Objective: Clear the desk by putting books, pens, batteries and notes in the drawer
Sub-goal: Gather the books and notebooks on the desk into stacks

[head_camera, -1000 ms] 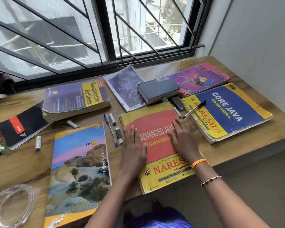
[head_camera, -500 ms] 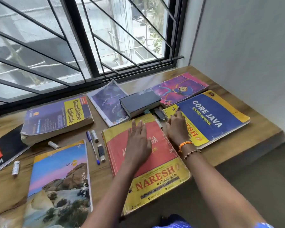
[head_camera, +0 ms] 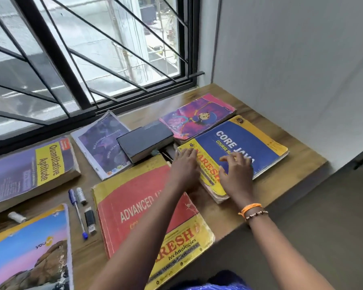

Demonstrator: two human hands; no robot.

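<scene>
My left hand (head_camera: 184,166) lies with straight fingers on the left edge of the blue-and-yellow Core Java book (head_camera: 249,141). My right hand (head_camera: 237,170) rests on that book's cover with bent fingers, fingertips touching it. The red-and-yellow Advanced Java book (head_camera: 132,208) lies under my left forearm. A blue pen (head_camera: 78,212), a silver battery (head_camera: 80,195) and a black USB stick (head_camera: 90,219) lie left of it. A white battery (head_camera: 16,216) sits further left. No drawer is in view.
More books lie on the wooden desk (head_camera: 298,164): a thick black book (head_camera: 145,139), a purple notebook (head_camera: 101,143), a pink cartoon book (head_camera: 197,118), Quantitative Aptitude (head_camera: 29,170) and a landscape-cover book (head_camera: 29,248). A barred window runs behind; a wall stands right.
Both hands left the Advanced Java book and moved right onto the Core Java book. The pen that lay across Core Java is no longer visible. The camera turned right.
</scene>
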